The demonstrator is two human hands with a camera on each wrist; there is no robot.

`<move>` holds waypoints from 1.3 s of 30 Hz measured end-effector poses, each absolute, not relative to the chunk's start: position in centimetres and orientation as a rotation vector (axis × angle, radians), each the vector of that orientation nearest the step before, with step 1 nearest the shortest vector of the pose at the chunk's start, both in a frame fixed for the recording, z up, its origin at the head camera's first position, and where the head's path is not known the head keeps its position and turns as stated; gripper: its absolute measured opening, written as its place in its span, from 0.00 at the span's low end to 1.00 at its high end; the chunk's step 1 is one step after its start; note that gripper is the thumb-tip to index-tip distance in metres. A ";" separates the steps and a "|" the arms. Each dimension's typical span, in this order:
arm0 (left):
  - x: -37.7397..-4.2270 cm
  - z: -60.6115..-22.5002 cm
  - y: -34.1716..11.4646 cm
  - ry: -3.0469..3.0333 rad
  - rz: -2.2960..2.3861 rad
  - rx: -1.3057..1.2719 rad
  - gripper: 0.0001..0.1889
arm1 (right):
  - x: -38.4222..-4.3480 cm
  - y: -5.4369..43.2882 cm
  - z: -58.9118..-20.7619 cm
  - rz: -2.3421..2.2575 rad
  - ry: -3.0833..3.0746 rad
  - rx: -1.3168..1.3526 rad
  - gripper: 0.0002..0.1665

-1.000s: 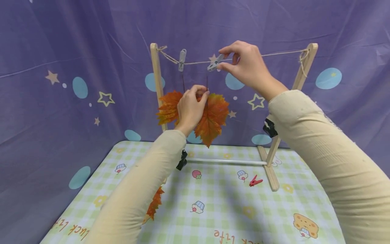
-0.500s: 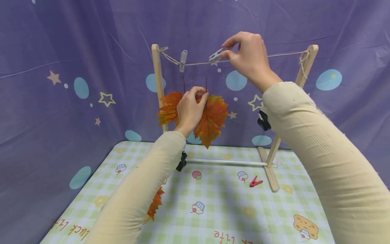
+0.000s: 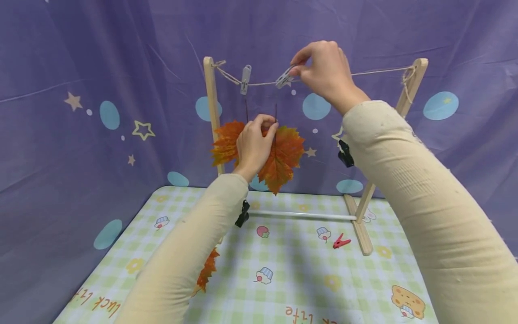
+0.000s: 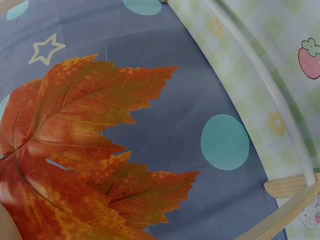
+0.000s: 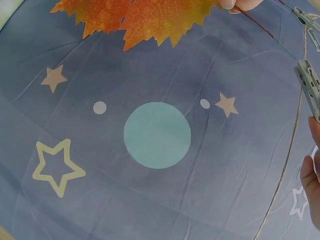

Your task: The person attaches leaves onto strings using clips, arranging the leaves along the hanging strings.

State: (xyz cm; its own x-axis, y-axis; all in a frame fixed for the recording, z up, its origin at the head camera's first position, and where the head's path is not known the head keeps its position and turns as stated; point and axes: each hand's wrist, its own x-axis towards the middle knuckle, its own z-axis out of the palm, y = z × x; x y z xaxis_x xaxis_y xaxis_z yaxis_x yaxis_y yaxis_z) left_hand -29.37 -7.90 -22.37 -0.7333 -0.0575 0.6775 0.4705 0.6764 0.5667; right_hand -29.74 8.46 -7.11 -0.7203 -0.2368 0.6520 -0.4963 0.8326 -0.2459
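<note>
My left hand (image 3: 256,143) pinches the thin dark stem of an orange-red maple leaf (image 3: 282,157), which hangs point down below the string (image 3: 263,83). Higher up, my right hand (image 3: 327,69) pinches a grey clothespin (image 3: 284,77) by its handle end, its nose tilted down and left at the string. In the right wrist view the leaf's stem runs up close to the nose of that clothespin (image 5: 310,85). Another grey clothespin (image 3: 245,80) sits on the string to the left, with a second maple leaf (image 3: 226,144) hanging below it, partly hidden behind my left hand.
Two wooden posts, left (image 3: 212,90) and right (image 3: 413,87), carry the string, with a white rod (image 3: 301,215) joining them low down. A red clothespin (image 3: 341,241) lies on the checked tablecloth (image 3: 299,288). Another orange leaf (image 3: 208,270) shows beside my left sleeve.
My right hand rises slightly, and the clothespin's angle shifts while its nose stays around the string. The left hand and its leaf stay nearly still.
</note>
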 end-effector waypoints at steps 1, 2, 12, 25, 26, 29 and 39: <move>-29.4 -22.4 -7.9 -2.200 -0.999 -0.320 0.11 | -29.8 8.4 -7.1 0.537 -2.404 0.534 0.14; -29.4 -22.4 -7.8 -2.198 -1.002 -0.322 0.11 | -29.8 8.4 -7.0 0.534 -2.425 0.536 0.14; -29.3 -22.5 -7.7 -2.190 -1.003 -0.335 0.11 | -29.7 8.5 -7.2 0.459 -2.521 0.601 0.15; -29.5 -22.6 -7.6 -2.205 -0.960 -0.311 0.12 | -29.8 8.2 -7.1 0.381 -2.561 0.667 0.14; -29.5 -22.6 -7.6 -2.205 -0.958 -0.309 0.12 | -29.8 8.2 -7.1 0.378 -2.562 0.673 0.14; -29.5 -22.6 -7.6 -2.202 -0.959 -0.311 0.12 | -29.8 8.2 -7.0 0.368 -2.563 0.686 0.15; -29.6 -22.5 -7.6 -2.205 -0.959 -0.310 0.12 | -29.7 8.1 -7.0 0.330 -2.596 0.726 0.17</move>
State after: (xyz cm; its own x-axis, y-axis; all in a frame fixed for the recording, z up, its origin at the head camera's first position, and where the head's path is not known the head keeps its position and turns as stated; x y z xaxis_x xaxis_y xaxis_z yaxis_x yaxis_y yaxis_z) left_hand -29.56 -7.62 -22.53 -0.7248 -0.0560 0.6867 0.4642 0.6968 0.5468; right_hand -29.74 8.13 -7.02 -0.7739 -0.4382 0.4572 -0.5387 0.8351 -0.1114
